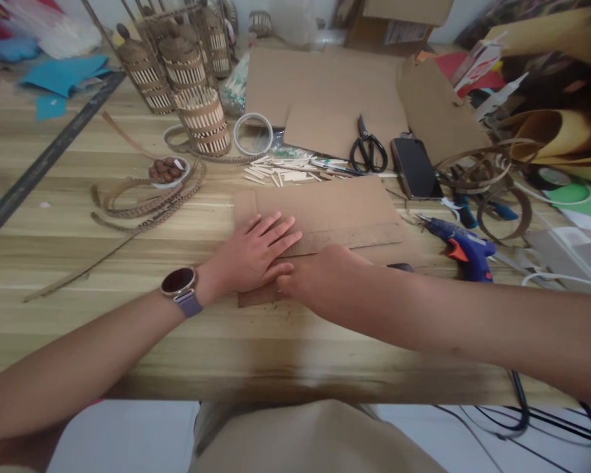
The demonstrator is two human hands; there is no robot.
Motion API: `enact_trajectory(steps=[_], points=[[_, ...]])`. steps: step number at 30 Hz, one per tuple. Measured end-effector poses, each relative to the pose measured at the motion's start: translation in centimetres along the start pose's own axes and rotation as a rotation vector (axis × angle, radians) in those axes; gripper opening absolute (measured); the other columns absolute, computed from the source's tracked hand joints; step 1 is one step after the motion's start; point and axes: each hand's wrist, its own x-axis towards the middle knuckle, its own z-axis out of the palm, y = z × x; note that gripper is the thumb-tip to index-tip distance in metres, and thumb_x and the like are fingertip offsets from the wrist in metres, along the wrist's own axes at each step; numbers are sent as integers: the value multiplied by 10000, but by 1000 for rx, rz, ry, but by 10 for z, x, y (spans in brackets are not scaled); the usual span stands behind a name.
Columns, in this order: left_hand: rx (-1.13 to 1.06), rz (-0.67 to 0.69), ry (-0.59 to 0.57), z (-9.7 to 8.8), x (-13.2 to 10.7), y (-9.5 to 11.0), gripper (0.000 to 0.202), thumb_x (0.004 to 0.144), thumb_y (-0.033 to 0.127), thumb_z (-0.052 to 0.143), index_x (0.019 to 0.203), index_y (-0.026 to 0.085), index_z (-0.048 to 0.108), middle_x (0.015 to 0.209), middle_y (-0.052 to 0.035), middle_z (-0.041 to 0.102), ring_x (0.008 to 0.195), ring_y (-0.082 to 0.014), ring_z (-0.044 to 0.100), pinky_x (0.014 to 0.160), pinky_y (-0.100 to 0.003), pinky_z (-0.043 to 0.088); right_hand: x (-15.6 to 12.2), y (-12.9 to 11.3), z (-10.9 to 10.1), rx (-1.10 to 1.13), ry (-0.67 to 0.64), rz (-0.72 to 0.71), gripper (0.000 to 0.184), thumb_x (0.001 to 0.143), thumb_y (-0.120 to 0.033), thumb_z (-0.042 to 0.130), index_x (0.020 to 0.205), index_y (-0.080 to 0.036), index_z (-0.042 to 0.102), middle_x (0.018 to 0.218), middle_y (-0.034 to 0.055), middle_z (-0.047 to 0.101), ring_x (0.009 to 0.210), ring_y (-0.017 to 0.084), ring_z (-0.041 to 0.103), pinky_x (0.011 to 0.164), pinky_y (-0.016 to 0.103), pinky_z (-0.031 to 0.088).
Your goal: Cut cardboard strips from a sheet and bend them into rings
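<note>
A brown cardboard sheet [325,203] lies on the wooden table in front of me, with a narrow cardboard strip [374,236] across it. My left hand [259,253], a watch on its wrist, rests flat on the sheet's left part with the fingers spread. Close beside its thumb, my right hand [320,279] is curled down over the sheet's near part. The right fingertips are mostly hidden, and I cannot make out what they hold. A dark rounded end [400,267] shows just beyond the right forearm; what it belongs to is hidden.
Right of the sheet lie a blue glue gun [460,246] and a phone [416,167]. Black scissors [368,148] and small wooden sticks [290,169] are beyond it. Stick-and-cardboard towers [201,118], a bowl of brown beads [167,172] and curled cardboard strips [142,207] stand left.
</note>
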Motion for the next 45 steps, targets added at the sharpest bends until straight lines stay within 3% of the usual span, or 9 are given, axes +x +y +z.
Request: enact_trajectory(steps=[8,13,17,20,25,30,37,43,45], points=[[-16,-15,-18,-1,0,0,575,1032,495,381,1495,158,444,1590,-148,383,1476,-357,313,1172,-566,285,-12,18,27,-64,-65,75,407,750,12,622,1085,-216,658,673,8,693,585,206,661,490,282,333],[-15,-31,-18,-1,0,1,575,1027,493,401,1497,164,442,1593,-137,383,1481,-351,305,1180,-558,277,-40,47,36,-24,-118,187,363,840,-56,594,1122,-272,669,725,2,733,580,203,668,462,268,256],[-3,-27,-16,-1,0,2,570,1033,491,386,1495,161,444,1591,-134,386,1478,-351,312,1177,-559,283,-44,51,39,82,-20,188,211,947,-255,541,1112,-277,671,686,-16,716,512,163,619,458,262,235],[6,-24,-14,-2,0,2,569,1037,485,376,1494,153,444,1593,-138,382,1477,-353,313,1180,-555,283,-27,34,38,51,60,125,178,954,-250,523,1054,-224,668,627,-7,682,472,155,576,458,264,244],[9,-30,-9,-3,0,3,548,1037,465,386,1484,157,456,1588,-138,391,1477,-346,317,1181,-547,288,1,10,30,-35,37,26,265,896,-52,521,1091,-174,652,809,50,741,616,166,664,468,244,260],[5,-38,3,0,0,3,537,1029,452,419,1484,168,456,1589,-132,393,1483,-338,308,1183,-541,284,5,9,25,-74,23,15,300,895,-41,524,1142,-168,637,926,78,759,710,201,709,452,246,252],[9,-27,2,0,0,2,535,1039,443,380,1487,159,453,1591,-131,390,1467,-352,328,1178,-538,281,9,9,27,-44,25,7,304,858,-25,557,1105,-177,649,875,54,747,698,190,703,481,237,313],[14,-10,-1,2,-1,0,536,1026,403,393,1500,155,433,1596,-135,379,1467,-358,318,1169,-543,277,12,-3,-13,-59,-36,28,346,865,31,472,1083,-133,685,823,94,744,704,211,680,586,291,401],[17,-7,-4,2,-1,0,548,1019,407,405,1506,156,423,1595,-136,380,1468,-359,315,1167,-541,277,13,-6,-26,-72,-110,28,348,850,42,485,1062,-133,698,859,102,753,703,209,678,585,295,399]])
